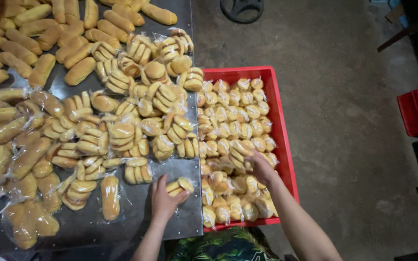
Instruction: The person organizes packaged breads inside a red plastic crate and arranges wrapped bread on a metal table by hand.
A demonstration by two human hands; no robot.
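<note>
Spreading across a steel table [170,227]: heaps of bagged and loose bread rolls [122,111]. Red crate [279,121] touches the table's right edge, packed with wrapped buns [233,116]. Left hand [163,200] near the table's front edge, fingers curled around a small bagged roll [180,185]. Right hand [262,166] reaches into the crate, fingers resting on a bun packet [240,150]; grip not clear.

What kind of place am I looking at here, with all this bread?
Probably a small bakery's packing area. A metal table is heaped with unwrapped long rolls and clear-bagged buns, and a red crate on the bare concrete floor is filling with bagged buns. The left hand grips one packet.
</note>
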